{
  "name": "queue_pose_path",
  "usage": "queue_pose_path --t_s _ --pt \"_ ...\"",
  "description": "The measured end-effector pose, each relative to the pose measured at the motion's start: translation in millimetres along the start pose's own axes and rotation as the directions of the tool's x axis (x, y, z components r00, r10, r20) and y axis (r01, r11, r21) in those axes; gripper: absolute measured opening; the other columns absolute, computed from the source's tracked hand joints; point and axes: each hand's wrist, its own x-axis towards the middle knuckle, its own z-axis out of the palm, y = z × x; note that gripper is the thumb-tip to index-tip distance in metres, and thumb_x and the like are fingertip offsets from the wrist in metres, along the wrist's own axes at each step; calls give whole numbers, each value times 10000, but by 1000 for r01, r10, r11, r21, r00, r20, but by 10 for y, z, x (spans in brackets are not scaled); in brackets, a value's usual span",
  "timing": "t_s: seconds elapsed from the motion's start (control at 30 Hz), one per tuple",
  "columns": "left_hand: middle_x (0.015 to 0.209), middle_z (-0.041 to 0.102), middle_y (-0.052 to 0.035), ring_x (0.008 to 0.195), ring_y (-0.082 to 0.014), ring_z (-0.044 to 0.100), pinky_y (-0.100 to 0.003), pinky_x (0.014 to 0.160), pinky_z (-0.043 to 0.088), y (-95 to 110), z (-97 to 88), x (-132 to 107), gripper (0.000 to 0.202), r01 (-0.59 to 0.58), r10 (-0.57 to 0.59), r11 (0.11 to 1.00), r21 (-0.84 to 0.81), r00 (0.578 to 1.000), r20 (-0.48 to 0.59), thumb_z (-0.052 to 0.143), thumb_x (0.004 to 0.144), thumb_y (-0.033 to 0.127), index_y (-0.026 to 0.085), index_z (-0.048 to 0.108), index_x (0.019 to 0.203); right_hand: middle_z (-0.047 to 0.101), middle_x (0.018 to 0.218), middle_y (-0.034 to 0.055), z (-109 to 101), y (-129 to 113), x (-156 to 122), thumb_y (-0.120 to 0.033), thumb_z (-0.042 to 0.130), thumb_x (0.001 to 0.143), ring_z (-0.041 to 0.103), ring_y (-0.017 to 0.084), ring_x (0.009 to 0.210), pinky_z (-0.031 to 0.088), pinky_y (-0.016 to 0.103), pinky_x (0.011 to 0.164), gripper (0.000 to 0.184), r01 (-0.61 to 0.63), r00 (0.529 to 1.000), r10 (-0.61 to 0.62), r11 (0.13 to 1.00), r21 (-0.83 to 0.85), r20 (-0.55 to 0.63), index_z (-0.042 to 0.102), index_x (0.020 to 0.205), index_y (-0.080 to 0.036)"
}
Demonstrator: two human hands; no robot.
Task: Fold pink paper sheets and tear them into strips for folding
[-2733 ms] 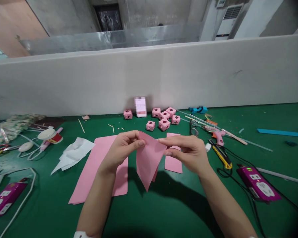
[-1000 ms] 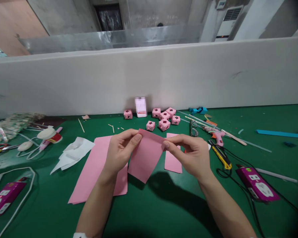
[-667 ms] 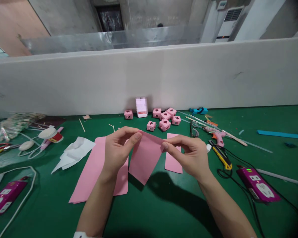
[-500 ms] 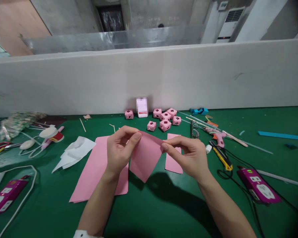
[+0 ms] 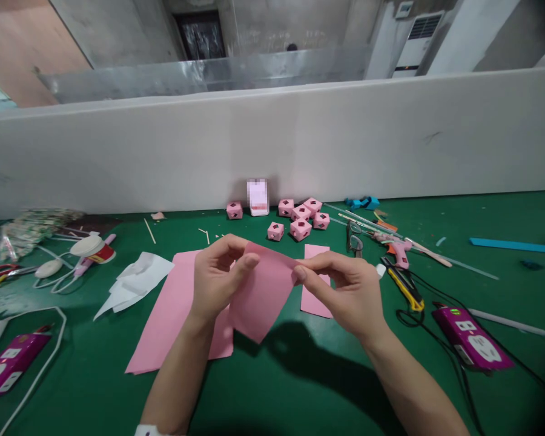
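Between my two hands, above the table, hangs a pink sheet of paper [image 5: 263, 290]. My left hand [image 5: 220, 278] pinches its upper left side between thumb and fingers. At the upper right corner, my right hand [image 5: 345, 284] grips it between thumb and forefinger. Beneath my left forearm lie larger pink sheets [image 5: 163, 333], partly covered by the hand. A smaller pink piece of paper [image 5: 315, 300] rests on the table behind my right hand. Several folded pink paper cubes [image 5: 300, 229] with dark openings sit toward the back.
A phone [image 5: 258, 197] leans against the white partition [image 5: 163, 151]. To the right are glasses [image 5: 355, 239], a pink glue gun [image 5: 399, 253], a yellow utility knife [image 5: 406, 287] and a purple power strip [image 5: 472, 339]. Crumpled white paper [image 5: 138, 281], a cup [image 5: 93, 248] and scissors [image 5: 4, 272] lie left.
The held sheet has tilted and its lower corner has shifted slightly down and left. My left thumb has slid a little lower on the paper; both hands keep hold.
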Motion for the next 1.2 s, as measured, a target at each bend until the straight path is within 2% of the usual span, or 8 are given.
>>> queue_pose_path --t_s 0.13,0.33,0.43,0.57,0.67,0.8,0.93,1.2 --pt "745 704 -17 685 -137 624 -226 611 484 61 30 -11 228 79 -78 996 52 997 -22 663 897 388 199 739 795 769 766 21 -3 -1 2 -234 735 831 709 170 678 592 276 633 31 2 1000 0 999 -48 27 761 818 -221" --pt "775 730 -17 725 -144 648 -226 645 492 17 18 18 179 74 -74 997 -1 997 -18 676 892 344 213 759 803 770 773 23 1 28 19 -236 734 829 719 168 693 599 263 658 43 -23 999 25 998 -50 34 759 804 -213" --pt "797 722 -26 737 -152 659 -222 634 508 -41 -30 67 176 206 -182 970 -127 968 175 738 835 376 202 741 854 767 767 20 -19 41 36 -237 740 827 720 163 693 601 257 663 41 -23 1000 23 999 -42 1 759 802 -211" --pt "820 727 -38 718 -159 671 -226 609 529 -68 -52 93 239 418 -327 893 -168 857 399 832 733 336 178 734 883 758 742 22 -48 45 61 -263 752 821 715 161 661 612 264 642 61 -51 998 50 999 -9 -48 759 801 -206" --pt "839 747 -57 721 -169 683 -239 611 542 -69 -37 83 212 462 -369 873 -158 836 406 821 747 329 172 753 871 754 726 22 -60 56 80 -291 766 813 712 160 640 619 267 625 86 -92 995 93 995 37 -38 762 802 -206" --pt "913 771 -74 749 -175 700 -248 643 559 -90 -27 78 227 458 -362 866 -200 850 383 821 749 317 187 773 929 776 797 21 -78 102 111 -324 835 738 734 171 690 635 280 672 158 -153 988 147 976 157 53 779 851 -230" --pt "873 772 -73 709 -174 696 -255 618 558 -109 -38 78 197 442 -356 871 -216 869 344 827 739 311 183 777 878 781 817 34 -91 136 136 -385 863 688 743 194 743 638 306 716 217 -203 973 180 967 154 147 789 822 -232" --pt "871 774 -68 715 -169 697 -252 630 560 -99 -29 71 178 448 -362 869 -208 864 350 826 739 286 187 784 881 777 777 23 -88 143 143 -374 866 684 738 174 702 633 281 685 194 -243 964 212 948 206 158 787 797 -237"
